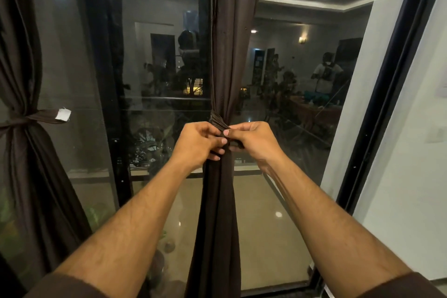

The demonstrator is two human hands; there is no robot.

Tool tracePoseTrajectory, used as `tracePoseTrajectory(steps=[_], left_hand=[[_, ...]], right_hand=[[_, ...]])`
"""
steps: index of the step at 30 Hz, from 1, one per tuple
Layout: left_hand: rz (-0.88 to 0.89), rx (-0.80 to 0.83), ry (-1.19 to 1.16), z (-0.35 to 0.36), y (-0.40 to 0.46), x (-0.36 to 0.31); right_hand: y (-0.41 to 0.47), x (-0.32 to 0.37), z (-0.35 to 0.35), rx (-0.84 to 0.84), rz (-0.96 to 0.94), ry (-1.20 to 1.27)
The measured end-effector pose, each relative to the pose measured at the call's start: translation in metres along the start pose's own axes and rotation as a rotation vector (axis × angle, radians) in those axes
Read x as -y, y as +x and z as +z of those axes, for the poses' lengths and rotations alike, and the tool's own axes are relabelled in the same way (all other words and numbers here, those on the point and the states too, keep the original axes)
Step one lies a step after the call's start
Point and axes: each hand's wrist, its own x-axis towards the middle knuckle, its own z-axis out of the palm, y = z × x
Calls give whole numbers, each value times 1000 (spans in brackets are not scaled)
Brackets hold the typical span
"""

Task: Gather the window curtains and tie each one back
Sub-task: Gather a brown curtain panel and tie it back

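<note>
Fingers of our left hand (pixel 198 140) are curled tight and pinch one end of the narrow dark-brown fabric tie-back band (pixel 219 120); fingers of our right hand (pixel 251 140) are curled likewise on the other end, the two hands touching at the fingertips. The band wraps the gathered dark-brown pleated fabric curtain (pixel 225 55), which hangs against the black window frame post (pixel 204 31) at the middle of the glass. Risk, as we judge it: the ends could slip apart before they fasten, letting the bundle spread open; an uneven pull could leave the band slack or skewed. Left of that post, a second dark-brown curtain (pixel 21 55) is already cinched by its own band with a white tab (pixel 63 114).
</note>
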Motion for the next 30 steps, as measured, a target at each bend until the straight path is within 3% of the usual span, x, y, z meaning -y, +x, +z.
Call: tracePoseTrajectory(steps=[5, 9, 13, 22, 26, 30], left_hand=[[-11, 10, -11, -4, 2, -9], [-61, -49, -184, 1, -2, 1], [-12, -30, -192, 4, -3, 7], [-22, -249, -187, 8, 2, 5], [-72, -225, -307, 6, -1, 2], [-25, -238, -236, 8, 5, -5]], right_hand=[[-4, 4, -7, 15, -84, -154], [-7, 5, -3, -34, -91, -166], [-10, 5, -3, -76, -125, -157], [9, -7, 1, -106, -138, -279], [6, -8, 4, 1, -251, -343], [-3, -8, 11, 132, -303, -439]])
